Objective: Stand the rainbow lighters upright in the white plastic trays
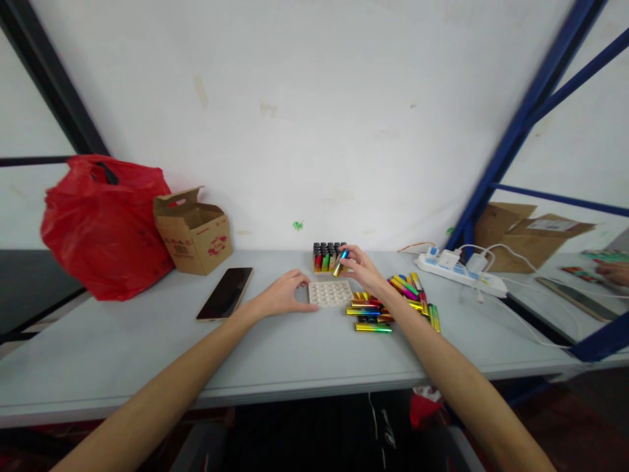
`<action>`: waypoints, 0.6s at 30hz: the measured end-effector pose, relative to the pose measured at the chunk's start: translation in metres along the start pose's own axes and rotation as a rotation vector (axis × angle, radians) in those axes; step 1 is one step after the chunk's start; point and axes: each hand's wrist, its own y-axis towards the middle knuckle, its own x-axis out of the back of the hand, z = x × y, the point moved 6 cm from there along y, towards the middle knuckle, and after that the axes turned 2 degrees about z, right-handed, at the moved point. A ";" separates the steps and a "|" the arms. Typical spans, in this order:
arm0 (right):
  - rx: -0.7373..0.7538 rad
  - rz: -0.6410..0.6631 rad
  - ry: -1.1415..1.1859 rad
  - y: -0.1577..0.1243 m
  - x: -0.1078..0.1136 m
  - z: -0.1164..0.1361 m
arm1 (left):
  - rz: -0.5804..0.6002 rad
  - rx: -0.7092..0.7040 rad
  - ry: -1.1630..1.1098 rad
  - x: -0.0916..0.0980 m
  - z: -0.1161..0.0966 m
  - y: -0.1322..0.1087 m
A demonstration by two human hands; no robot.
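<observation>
Open room: the strip of your pale grey table [147, 354] from its near edge up to the work. The loose pile of shiny multicoloured metal tubes [373, 314] lies beside the white dimpled plastic tray [330, 294]. The tray looks unfilled, so most is probably left. Your left hand [284, 296] is spread loose against the tray, holding nothing. Your right hand [361, 267] pinches one blue-gold tube [341, 261] at the small rack of upright tubes [328, 256], by the wall. The black phone [225, 293] and white power strip [459, 272] flank the work, well apart.

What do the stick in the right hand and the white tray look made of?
Stick in the right hand: glossy blue-to-gold sheen, so metal or metallised plastic. White tray: matte, with rows of moulded dimples, probably plastic or pulp; too small to tell.
</observation>
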 end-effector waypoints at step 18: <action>-0.006 0.041 -0.299 -0.005 -0.016 -0.006 | 0.060 0.001 0.033 0.001 -0.005 0.000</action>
